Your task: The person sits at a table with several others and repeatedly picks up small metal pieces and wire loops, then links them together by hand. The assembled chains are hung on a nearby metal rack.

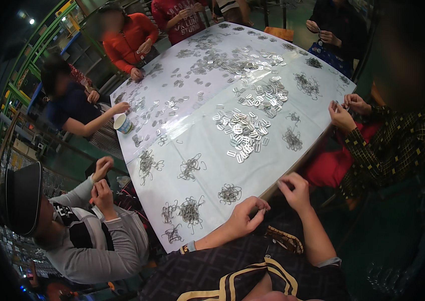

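My left hand (246, 216) is at the table's near edge, thumb and fingers pinched together. What sits between its fingertips is too small to make out. To its right, over the same edge, my right hand (295, 191) has its fingers curled and closed, and anything in them is hidden. Just beyond my left hand lies a tangled pile of thin wire hooks (229, 193). Farther in, a heap of flat, slotted silver metal pieces (245, 131) spreads over the white table (187, 193).
More wire-hook piles (191, 210) lie near left. A paper cup (122, 124) stands at the left edge. Several people sit around the table, including one in grey sleeves (89, 256) at left and one in a patterned dark top (393, 150) at right, hands raised.
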### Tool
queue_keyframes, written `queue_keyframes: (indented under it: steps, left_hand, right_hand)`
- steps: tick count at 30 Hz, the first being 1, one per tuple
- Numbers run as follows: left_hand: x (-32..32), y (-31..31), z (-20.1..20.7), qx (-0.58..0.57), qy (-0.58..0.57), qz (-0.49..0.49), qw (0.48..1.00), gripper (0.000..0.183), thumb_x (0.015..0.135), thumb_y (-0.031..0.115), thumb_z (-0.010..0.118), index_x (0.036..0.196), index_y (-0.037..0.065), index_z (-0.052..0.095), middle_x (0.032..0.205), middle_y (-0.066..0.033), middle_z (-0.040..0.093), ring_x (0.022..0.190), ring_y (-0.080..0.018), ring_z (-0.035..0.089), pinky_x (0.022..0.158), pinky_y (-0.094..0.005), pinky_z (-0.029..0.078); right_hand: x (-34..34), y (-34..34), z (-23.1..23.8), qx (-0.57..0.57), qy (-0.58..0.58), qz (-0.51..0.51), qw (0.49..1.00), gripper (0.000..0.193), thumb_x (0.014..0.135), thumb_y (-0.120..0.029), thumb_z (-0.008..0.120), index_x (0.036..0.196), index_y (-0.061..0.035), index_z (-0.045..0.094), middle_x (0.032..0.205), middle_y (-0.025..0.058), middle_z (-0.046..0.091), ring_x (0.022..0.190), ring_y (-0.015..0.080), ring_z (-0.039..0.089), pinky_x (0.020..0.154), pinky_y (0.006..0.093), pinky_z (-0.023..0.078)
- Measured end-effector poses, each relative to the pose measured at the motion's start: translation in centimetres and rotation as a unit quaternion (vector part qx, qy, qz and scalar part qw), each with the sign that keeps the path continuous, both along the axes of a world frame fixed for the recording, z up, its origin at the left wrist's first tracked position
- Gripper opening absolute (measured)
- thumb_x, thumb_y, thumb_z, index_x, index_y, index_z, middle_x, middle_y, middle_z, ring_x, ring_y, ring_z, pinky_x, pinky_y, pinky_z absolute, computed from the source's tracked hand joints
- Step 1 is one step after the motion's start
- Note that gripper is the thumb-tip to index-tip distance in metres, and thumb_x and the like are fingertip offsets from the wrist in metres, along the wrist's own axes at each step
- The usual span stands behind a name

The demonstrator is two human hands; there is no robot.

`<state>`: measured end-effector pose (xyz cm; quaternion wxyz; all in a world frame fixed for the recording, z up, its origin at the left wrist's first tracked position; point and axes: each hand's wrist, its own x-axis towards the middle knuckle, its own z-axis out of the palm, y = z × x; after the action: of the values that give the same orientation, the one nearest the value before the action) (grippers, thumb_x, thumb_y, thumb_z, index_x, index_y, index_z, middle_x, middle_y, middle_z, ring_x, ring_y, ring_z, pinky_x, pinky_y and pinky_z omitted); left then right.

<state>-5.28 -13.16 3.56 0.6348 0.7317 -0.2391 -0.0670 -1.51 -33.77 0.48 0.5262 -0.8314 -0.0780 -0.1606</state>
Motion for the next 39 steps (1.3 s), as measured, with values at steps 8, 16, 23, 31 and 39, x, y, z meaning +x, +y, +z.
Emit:
queue_keyframes:
  steps: [8, 16, 23, 31, 39]
  left_hand:
    - [-0.8, -0.2, 0.1, -0.013, -0.013, -0.025, 1.000, 0.009, 0.084, 0.000, 0.057, 0.091, 0.001, 0.051, 0.092, -0.0117, 0.062, 0.087, -0.0204, 0.061, 0.080, -0.0305, 0.048]
    - [-0.9, 0.2, 0.3, -0.005, -0.019, 0.004, 1.000, 0.012, 0.081, 0.001, 0.059, 0.092, 0.001, 0.054, 0.090, -0.0113, 0.062, 0.085, -0.0251, 0.062, 0.077, -0.0332, 0.048]
    - [-0.6, 0.0, -0.3, -0.009, -0.017, -0.004, 1.000, 0.011, 0.082, 0.003, 0.058, 0.092, 0.001, 0.054, 0.089, -0.0112, 0.062, 0.084, -0.0252, 0.061, 0.076, -0.0334, 0.048]
    - [-0.9, -0.3, -0.5, -0.007, -0.007, -0.005, 1.000, 0.011, 0.082, 0.004, 0.059, 0.093, 0.002, 0.054, 0.089, -0.0102, 0.062, 0.084, -0.0249, 0.061, 0.073, -0.0326, 0.048]
    - [-1.1, -0.1, -0.3, 0.002, -0.002, 0.007, 1.000, 0.012, 0.082, 0.004, 0.059, 0.093, 0.002, 0.055, 0.089, -0.0105, 0.062, 0.085, -0.0249, 0.062, 0.075, -0.0331, 0.048]
  right_hand:
    - [10.7, 3.3, -5.4, -0.185, 0.036, -0.003, 0.982, 0.037, 0.077, -0.010, 0.072, 0.112, -0.0025, 0.063, 0.093, 0.0143, 0.057, 0.089, 0.0323, 0.059, 0.078, 0.0409, 0.049]
    - [13.7, 5.0, -7.0, -0.244, 0.080, 0.011, 0.966, 0.027, 0.078, -0.010, 0.070, 0.103, -0.0023, 0.062, 0.095, 0.0166, 0.057, 0.090, 0.0361, 0.059, 0.079, 0.0439, 0.048]
    - [13.2, 3.3, -6.1, -0.254, 0.164, 0.029, 0.953, 0.022, 0.080, -0.014, 0.070, 0.098, -0.0029, 0.061, 0.097, 0.0170, 0.059, 0.092, 0.0375, 0.060, 0.081, 0.0451, 0.049]
    - [12.9, 2.4, -6.3, -0.232, 0.117, 0.062, 0.964, 0.033, 0.078, -0.008, 0.070, 0.110, -0.0041, 0.064, 0.093, 0.0187, 0.062, 0.093, 0.0377, 0.061, 0.082, 0.0430, 0.049]
    - [12.9, 0.8, -5.6, -0.216, 0.205, 0.016, 0.955, 0.026, 0.075, -0.016, 0.076, 0.093, -0.0026, 0.064, 0.088, 0.0185, 0.067, 0.085, 0.0369, 0.064, 0.076, 0.0439, 0.050]
